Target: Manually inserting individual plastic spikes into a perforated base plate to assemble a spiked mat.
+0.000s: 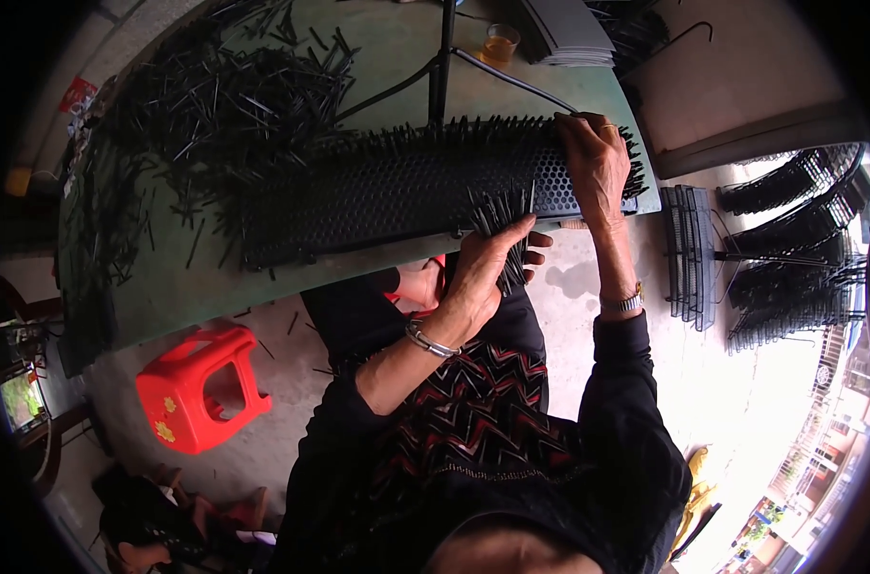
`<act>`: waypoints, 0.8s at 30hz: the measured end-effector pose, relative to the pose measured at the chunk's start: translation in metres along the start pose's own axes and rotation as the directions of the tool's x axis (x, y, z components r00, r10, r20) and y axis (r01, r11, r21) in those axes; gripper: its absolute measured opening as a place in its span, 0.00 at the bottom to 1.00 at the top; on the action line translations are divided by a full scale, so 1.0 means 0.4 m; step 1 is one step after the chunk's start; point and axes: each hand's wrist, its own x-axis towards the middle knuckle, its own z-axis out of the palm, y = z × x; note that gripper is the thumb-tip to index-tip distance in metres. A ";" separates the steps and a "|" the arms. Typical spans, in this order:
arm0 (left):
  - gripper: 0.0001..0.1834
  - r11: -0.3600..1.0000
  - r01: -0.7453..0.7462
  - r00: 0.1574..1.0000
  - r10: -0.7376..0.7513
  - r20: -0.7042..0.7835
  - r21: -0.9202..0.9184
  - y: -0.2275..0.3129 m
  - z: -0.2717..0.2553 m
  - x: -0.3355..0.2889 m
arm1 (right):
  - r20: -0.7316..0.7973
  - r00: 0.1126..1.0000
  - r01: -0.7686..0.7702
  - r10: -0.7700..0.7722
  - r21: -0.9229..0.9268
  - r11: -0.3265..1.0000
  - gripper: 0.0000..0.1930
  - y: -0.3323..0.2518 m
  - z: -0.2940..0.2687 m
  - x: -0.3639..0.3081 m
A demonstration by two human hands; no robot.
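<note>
A long black panel (pixel 397 196) full of small round holes lies along the near edge of the green table. Short black sticks (pixel 492 129) stand in rows along its far edge and right end. My left hand (pixel 481 268) is closed around a loose bunch of thin black sticks (pixel 500 215), held at the panel's near edge. Over the panel's right end, my right hand (pixel 598 167) has its fingers bent and pressed together by the far row of sticks. Whatever those fingertips hold is hidden.
A big heap of black sticks (pixel 234 105) covers the left of the table (pixel 167 297). A black metal stand (pixel 443 72) rises behind the panel, near a cup of amber liquid (pixel 499 46) and stacked grey sheets (pixel 564 33). A red stool (pixel 205 387) and black racks (pixel 789 249) stand around.
</note>
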 end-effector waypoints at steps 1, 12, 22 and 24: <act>0.11 1.000 -0.004 1.000 0.004 0.001 0.002 -0.001 0.000 0.001 | 0.008 1.000 -0.003 0.004 -0.079 0.997 0.08 -0.005 0.002 0.000; 0.12 0.997 -0.053 0.999 0.054 0.000 0.058 0.014 0.007 -0.014 | 0.447 0.860 -0.408 0.248 0.308 0.859 0.12 -0.070 -0.088 -0.038; 0.13 0.994 -0.042 0.999 0.041 0.018 0.100 0.008 0.005 -0.008 | 0.600 0.749 -0.616 0.281 0.476 0.627 0.06 -0.073 -0.139 -0.056; 0.13 0.996 -0.036 0.999 0.037 -0.016 0.084 0.010 0.000 -0.003 | 0.510 0.777 -0.604 0.369 0.441 0.663 0.06 -0.082 -0.145 -0.045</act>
